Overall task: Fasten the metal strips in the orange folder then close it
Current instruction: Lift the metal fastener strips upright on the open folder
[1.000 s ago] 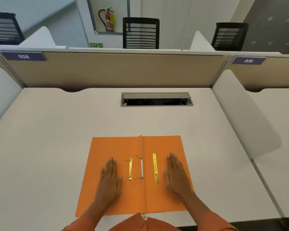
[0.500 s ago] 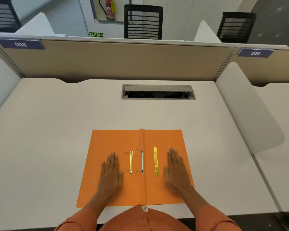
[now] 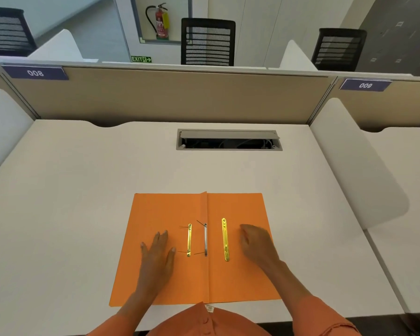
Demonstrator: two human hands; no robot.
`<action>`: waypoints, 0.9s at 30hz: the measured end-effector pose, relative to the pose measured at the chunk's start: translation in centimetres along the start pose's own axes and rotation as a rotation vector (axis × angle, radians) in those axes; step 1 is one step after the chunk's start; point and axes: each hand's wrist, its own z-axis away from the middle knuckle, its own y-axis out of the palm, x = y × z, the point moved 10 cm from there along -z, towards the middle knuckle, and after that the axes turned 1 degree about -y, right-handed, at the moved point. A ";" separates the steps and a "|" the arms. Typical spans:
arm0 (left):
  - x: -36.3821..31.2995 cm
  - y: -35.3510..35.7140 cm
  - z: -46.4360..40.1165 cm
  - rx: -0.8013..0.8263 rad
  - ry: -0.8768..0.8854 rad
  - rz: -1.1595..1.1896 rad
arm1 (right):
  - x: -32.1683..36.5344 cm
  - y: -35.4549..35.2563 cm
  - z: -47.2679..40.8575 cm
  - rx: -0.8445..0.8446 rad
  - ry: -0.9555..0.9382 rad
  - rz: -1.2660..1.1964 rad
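An orange folder (image 3: 170,209) lies open and flat on the white desk in front of me. On its left half, a gold metal strip (image 3: 189,240) sits beside a silver strip (image 3: 205,239) at the spine, with thin prongs sticking out. A longer loose gold strip (image 3: 225,239) lies on the right half. My left hand (image 3: 158,253) rests flat on the left half, fingers apart, left of the short gold strip. My right hand (image 3: 256,241) hovers blurred over the right half, fingers curling, just right of the long strip, holding nothing.
A cable hatch (image 3: 229,139) with its lid raised sits at the desk's back middle. A beige partition (image 3: 170,95) closes the far edge, and white side dividers (image 3: 354,166) flank the desk. Black chairs stand beyond.
My right hand has lifted off the folder and its fingers have begun to curl toward the long gold strip. The left hand stays flat. The camera has tilted up slightly.
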 end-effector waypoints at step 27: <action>-4.4 -0.5 4.1 -0.126 -0.003 0.191 | 4.8 1.6 -5.6 0.364 0.005 -0.026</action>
